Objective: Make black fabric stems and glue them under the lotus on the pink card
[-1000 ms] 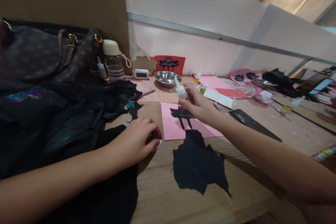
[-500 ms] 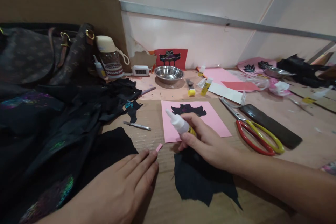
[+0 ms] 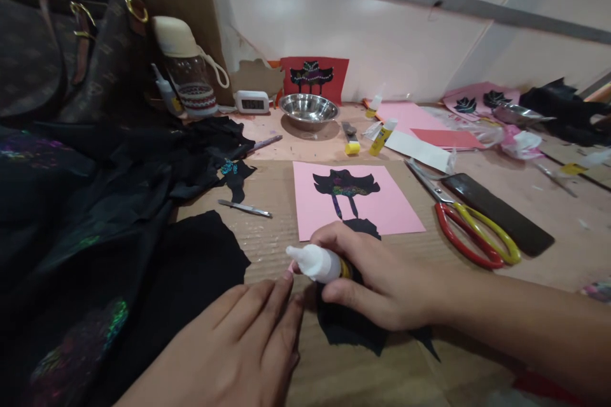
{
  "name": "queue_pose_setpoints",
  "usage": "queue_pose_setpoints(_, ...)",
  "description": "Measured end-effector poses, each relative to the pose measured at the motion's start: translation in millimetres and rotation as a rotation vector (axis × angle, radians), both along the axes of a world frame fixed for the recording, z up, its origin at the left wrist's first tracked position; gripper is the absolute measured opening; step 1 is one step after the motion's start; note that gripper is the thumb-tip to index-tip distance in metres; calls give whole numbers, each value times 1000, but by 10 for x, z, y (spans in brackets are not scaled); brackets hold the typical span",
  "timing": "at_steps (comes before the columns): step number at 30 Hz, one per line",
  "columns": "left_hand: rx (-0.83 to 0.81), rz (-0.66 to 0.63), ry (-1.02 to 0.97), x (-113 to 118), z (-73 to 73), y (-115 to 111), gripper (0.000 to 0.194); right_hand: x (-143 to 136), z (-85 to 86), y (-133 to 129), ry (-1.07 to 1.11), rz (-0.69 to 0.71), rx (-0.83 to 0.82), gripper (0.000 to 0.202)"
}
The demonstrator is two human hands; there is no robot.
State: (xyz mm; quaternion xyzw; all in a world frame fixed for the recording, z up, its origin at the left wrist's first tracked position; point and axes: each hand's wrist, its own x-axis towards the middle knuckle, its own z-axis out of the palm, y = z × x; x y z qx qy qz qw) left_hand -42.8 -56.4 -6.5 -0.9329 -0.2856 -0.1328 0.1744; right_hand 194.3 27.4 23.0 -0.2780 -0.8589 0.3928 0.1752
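Note:
My right hand (image 3: 377, 273) is wrapped round a small glue bottle (image 3: 319, 263) with a white cap, its tip pointing left. Directly below that tip, a small pink paper strip (image 3: 291, 266) shows at the fingertips of my left hand (image 3: 238, 337), which lies flat with fingers stretched out. A scrap of black fabric (image 3: 351, 327) sits partly under my right hand. Just beyond is a pink card (image 3: 398, 216) bearing a black pavilion-shaped cutout (image 3: 346, 186) with two thin legs.
Tweezers (image 3: 245, 208) and black fabric (image 3: 195, 261) lie on the left. To the right are red-and-yellow-handled scissors (image 3: 470, 229) and a dark flat bar (image 3: 501, 213). A metal bowl (image 3: 309, 109), a timer (image 3: 252, 102) and a lidded bottle (image 3: 188, 70) stand at the back.
My right hand has brought the glue bottle down and left to the pink strip, uncovering more of the pavilion cutout on the card. The left hand stays by the strip. The view has tilted down.

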Motion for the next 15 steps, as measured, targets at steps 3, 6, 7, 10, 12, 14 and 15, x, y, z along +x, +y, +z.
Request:
queue_pose_setpoints(3, -6, -24, -2, 12, 21, -9, 47, -20, 0, 5, -27, -4, -7, 29)
queue_pose_setpoints(6, -20, -37, -16, -15, 4, -22, 48, -23, 1, 9, -36, 2, -10, 31)
queue_pose_setpoints(7, -26, -41, -26, -21, -8, -23, 47, -23, 2, 12, -37, 12, -23, 31)
queue_pose_setpoints(10, -28, -65, -73, -7, -41, -4, 45, -26, 1, 28, -34, 37, -71, 33)
queue_pose_setpoints(12, -18, -108, -100, 22, -51, 19, 42, -27, -1, 40, -40, 35, -71, 33)
queue_pose_setpoints(14, -13, -111, -107, 31, -64, 30, 38, -23, 0, 50, -41, 32, -62, 36)
queue_pose_setpoints(15, -25, -91, -101, 16, -82, 24, 37, -19, 5, 54, -42, 35, -71, 37)
